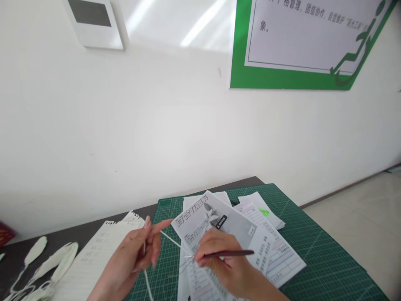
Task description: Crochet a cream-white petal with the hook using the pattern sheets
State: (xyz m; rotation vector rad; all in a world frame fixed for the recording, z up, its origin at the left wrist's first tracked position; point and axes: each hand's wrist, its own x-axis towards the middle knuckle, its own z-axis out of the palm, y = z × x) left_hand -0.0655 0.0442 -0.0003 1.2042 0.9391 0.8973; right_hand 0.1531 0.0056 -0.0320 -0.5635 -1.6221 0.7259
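My left hand (131,255) is at the lower left of centre, its index finger stretched out and the other fingers curled around white yarn (171,239). One strand runs from the index finger to my right hand, and another hangs below the left palm. A crochet hook with a dark brown handle (234,253) is pinched in my right hand (224,253), its tip pointing left. The yarn meets the hook near my right fingertips, where thin strands or wires show faintly. Any stitches there are too small to make out. Beneath my right hand lies a printed sheet with a flower picture (239,225).
Loose printed papers (286,259) overlap on a green cutting mat (319,255). Lined notebook pages (90,255) lie to the left, beside several pale leaf-shaped crocheted pieces (64,261) with yarn tails on the dark table (138,211). A white wall rises behind, bearing a green-framed board (263,77).
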